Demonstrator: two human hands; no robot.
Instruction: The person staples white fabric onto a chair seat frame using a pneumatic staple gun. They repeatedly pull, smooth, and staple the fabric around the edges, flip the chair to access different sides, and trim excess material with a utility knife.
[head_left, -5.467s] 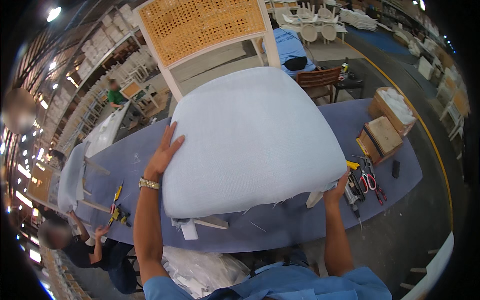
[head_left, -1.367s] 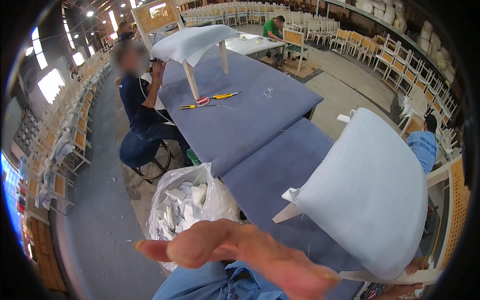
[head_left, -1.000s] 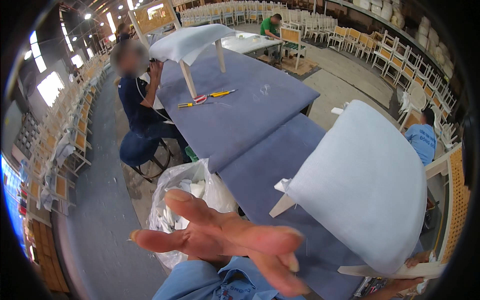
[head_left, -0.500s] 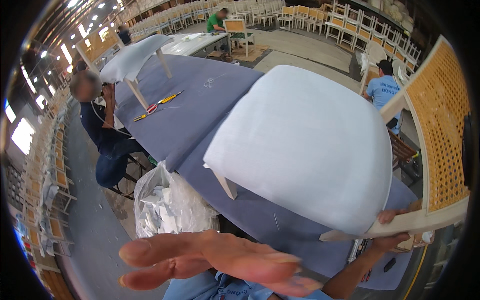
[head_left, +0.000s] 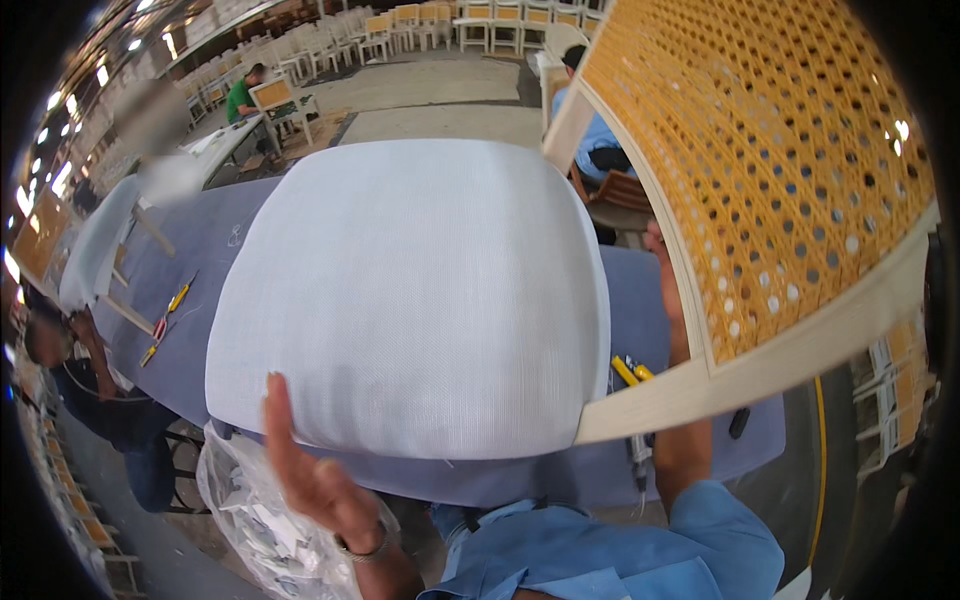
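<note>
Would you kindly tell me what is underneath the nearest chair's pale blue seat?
Past the seat, the blue-grey tabletop shows below, with yellow handles near its right edge. The seat covers its own underside and whatever lies directly beneath.

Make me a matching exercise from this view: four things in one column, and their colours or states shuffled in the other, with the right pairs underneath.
Things
1. chair seat
2. cane panel
3. plastic bag
4. left hand

Colours and states
a. see-through and crumpled
b. open, with its fingers not closed around anything
c. pale bluish white, with rounded corners
d. golden yellow, woven and full of holes

Right pairs
1-c
2-d
3-a
4-b
</note>
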